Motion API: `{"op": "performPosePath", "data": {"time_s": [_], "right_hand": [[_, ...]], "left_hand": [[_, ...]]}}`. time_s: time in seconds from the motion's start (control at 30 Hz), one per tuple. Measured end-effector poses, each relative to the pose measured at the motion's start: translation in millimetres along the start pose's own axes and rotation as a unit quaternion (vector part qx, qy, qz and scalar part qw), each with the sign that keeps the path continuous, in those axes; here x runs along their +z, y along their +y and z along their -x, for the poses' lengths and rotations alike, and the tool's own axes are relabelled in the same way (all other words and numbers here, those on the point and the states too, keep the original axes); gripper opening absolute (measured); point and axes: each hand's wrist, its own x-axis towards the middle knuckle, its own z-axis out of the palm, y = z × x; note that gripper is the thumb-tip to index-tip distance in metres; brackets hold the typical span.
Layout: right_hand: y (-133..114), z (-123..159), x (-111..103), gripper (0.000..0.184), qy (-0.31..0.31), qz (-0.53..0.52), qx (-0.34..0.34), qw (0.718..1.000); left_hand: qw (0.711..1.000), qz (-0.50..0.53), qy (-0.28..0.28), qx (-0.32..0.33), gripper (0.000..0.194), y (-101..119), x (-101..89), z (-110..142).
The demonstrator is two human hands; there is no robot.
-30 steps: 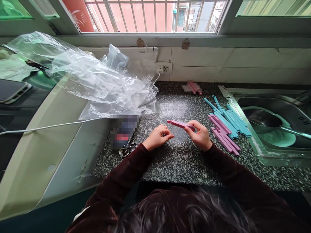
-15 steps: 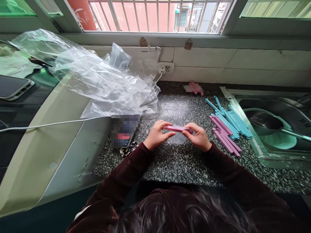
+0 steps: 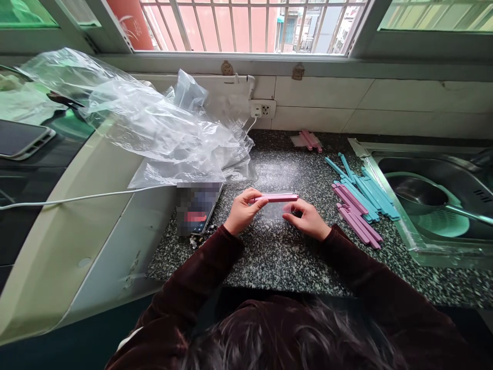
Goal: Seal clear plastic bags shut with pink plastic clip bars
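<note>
Pinched between the thumb and fingers of my left hand (image 3: 243,210) is a small bundle of pink bag-sealing clips (image 3: 279,198), held level above the counter. Its right end sticks out free toward my right hand (image 3: 308,218). The thumb and forefinger of that hand are apart, just below and right of the bundle's end. A faint clear, pinkish patch shows by the forefinger; I cannot make out what it is. Loose pink clips (image 3: 358,226) lie right of my right hand, beside a pile of blue clips (image 3: 372,192).
A large clear plastic bag (image 3: 165,128) spreads across the left and back. A phone (image 3: 198,208) lies left of my left hand. More pink clips (image 3: 310,140) sit on clear plastic by the wall. A sink (image 3: 408,246) with a pan (image 3: 418,190) is at right.
My right hand has let go of the pink clips' right end and drawn slightly down. My left hand keeps hold of them and has shifted a little left.
</note>
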Motion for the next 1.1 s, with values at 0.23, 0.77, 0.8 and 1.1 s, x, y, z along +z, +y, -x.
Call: {"op": "performPosePath", "data": {"time_s": [0.23,0.77,0.8,1.1], "right_hand": [[-2.2,0.1,1.2,0.014,0.001,0.022,-0.015,1.0],[-1.7,-0.9,-1.1,0.019,0.15,0.07,-0.018,0.986],[-1.9,-1.0,-1.9,0.023,0.178,0.088,-0.032,0.98],[-5.0,-2.3,-4.8,0.013,0.192,0.274,-0.191,0.923]], "left_hand": [[0.999,0.035,0.022,-0.018,0.038,-2.6,0.7,-1.1],[0.998,-0.028,0.061,-0.007,0.027,-10.2,2.5,-1.1],[0.998,-0.032,0.059,-0.008,0.026,-10.1,3.0,-0.8],[0.998,0.011,0.032,-0.049,0.029,-6.2,8.1,1.2]]}}
